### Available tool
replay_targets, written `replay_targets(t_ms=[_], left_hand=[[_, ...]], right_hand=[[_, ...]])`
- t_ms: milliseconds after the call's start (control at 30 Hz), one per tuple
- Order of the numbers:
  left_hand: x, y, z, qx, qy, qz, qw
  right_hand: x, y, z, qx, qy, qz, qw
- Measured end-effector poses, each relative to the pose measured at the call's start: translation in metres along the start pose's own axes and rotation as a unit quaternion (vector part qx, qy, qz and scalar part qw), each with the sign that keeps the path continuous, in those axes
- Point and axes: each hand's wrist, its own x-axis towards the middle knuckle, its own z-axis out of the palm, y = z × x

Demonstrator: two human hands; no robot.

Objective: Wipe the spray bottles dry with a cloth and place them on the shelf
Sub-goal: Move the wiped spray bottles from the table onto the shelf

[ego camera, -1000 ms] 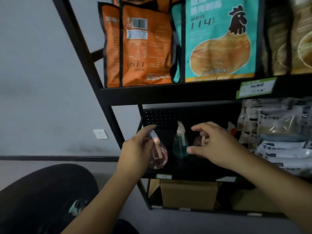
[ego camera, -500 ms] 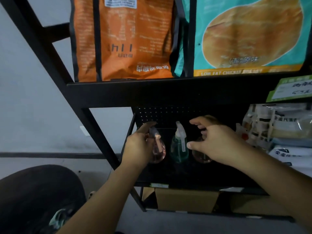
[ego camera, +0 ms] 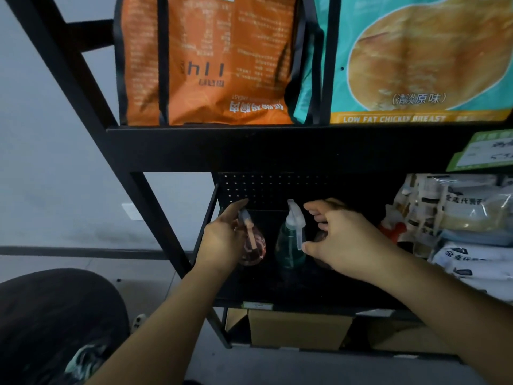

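Note:
Three round spray bottles stand in a row on the black lower shelf (ego camera: pixel 291 293). My left hand (ego camera: pixel 222 240) grips the pink spray bottle (ego camera: pixel 254 247) at the left, index finger stretched over its nozzle. The green spray bottle (ego camera: pixel 290 243) with a clear trigger stands free in the middle. My right hand (ego camera: pixel 344 240) covers a brownish spray bottle (ego camera: pixel 319 240) on the right, fingers curled around its top; most of that bottle is hidden. No cloth is in view.
Orange (ego camera: pixel 205 59) and teal snack bags (ego camera: pixel 416 56) fill the shelf above. Packaged goods (ego camera: pixel 466 218) and a red-capped item (ego camera: pixel 392 226) sit right of the bottles. Cardboard boxes (ego camera: pixel 299 327) lie underneath. The black slanted frame post (ego camera: pixel 83 87) stands left; my dark-clad knee (ego camera: pixel 55 323) is bottom left.
Both hands have pushed deeper into the shelf with their bottles, and the view has closed in on the shelf. The pink bottle now stands beside the green one.

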Motion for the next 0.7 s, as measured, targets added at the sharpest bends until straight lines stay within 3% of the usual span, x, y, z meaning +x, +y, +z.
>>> replay_targets(t_ms=[433,700], left_hand=[[-0.063,0.003,-0.026,0.079,0.004,0.098,0.992],[-0.092,-0.012,-0.023,0.074,0.0,0.057,0.996]], right_hand=[[-0.041,-0.002,0.021,0.006,0.009,0.014,1.0],[-0.045,0.023,0.053,0.011,-0.008,0.044,0.999]])
